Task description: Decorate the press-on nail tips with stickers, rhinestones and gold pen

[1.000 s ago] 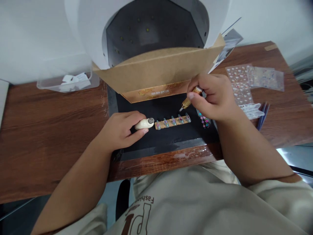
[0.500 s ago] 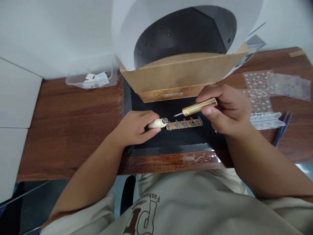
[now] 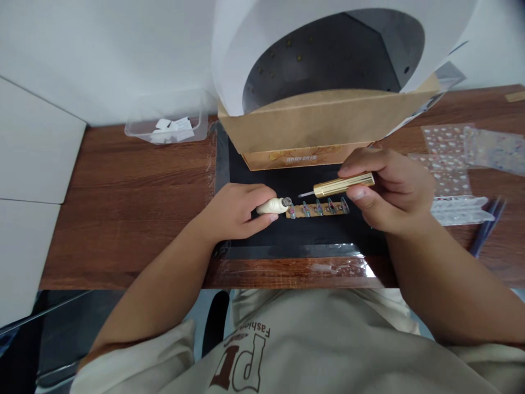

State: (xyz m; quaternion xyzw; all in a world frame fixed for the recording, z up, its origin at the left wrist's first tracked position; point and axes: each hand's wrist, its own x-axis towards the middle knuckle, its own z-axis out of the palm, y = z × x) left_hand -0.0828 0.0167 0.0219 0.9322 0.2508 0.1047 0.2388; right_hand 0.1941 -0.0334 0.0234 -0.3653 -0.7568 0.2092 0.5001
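My left hand (image 3: 241, 210) grips a cream-white polish bottle (image 3: 271, 206) lying tilted, its open neck facing right. Between the thumb and fingers of my right hand (image 3: 389, 189) is a gold-handled brush cap (image 3: 342, 184), its thin brush tip pointing left, just short of the bottle's mouth. Beside the bottle, a tan strip (image 3: 311, 214) bears several glossy, decorated press-on nails (image 3: 319, 207) in a row. The brush tip hovers above the strip's left part. A black mat (image 3: 279, 238) lies under all this.
Behind the mat stands a cardboard box (image 3: 328, 117) with a white round-opening lamp (image 3: 233, 49) on it. A clear plastic bin (image 3: 135, 128) with white pieces sits back left. At right lie sticker sheets (image 3: 447, 142), a clear plastic tray (image 3: 461, 210) and dark blue sticks (image 3: 488, 227).
My right hand has turned the brush from pointing down near the nails at the strip's right to pointing left toward the bottle. The view has shifted left; my left hand keeps its grip.
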